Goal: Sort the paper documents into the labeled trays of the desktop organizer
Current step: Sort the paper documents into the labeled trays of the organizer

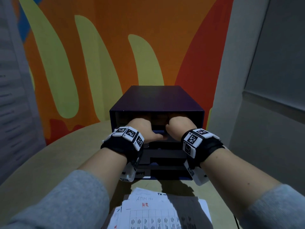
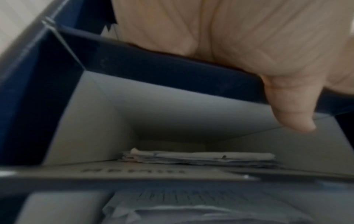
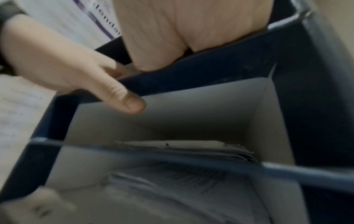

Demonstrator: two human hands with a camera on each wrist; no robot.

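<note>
Papers [image 1: 158, 210] lie in a loose stack on the table [image 1: 54, 162] right in front of me, just short of the organizer [image 1: 156, 103]; the top sheet carries handwritten "ADM" and a red "HR" above a printed grid. I see the organizer as a dark blue box standing on the table against the orange and yellow wall [image 1: 107, 52], its open front facing me with stepped trays below.

My left hand [image 1: 143, 129] and right hand [image 1: 179, 128] both reach into the top slot, side by side and almost touching at the thumbs. From the head view the fingers of both disappear inside the slot, so I cannot tell from there how they lie. In the left wrist view my thumb [image 2: 295, 109] hangs down over the blue front lip of the top tray [image 2: 172, 72], with the palm resting on that lip. In the right wrist view the heel of my right hand sits on the same lip, and a printed sheet [image 3: 80, 19] with a purple stripe shows above it. Whether either hand's fingers grip that sheet I cannot tell.

One tray down, a thin stack of filed papers [image 2: 201, 157] lies flat at the back. The tray below that holds more sheets, blurred, and a label on its front edge is too smeared to read.
</note>
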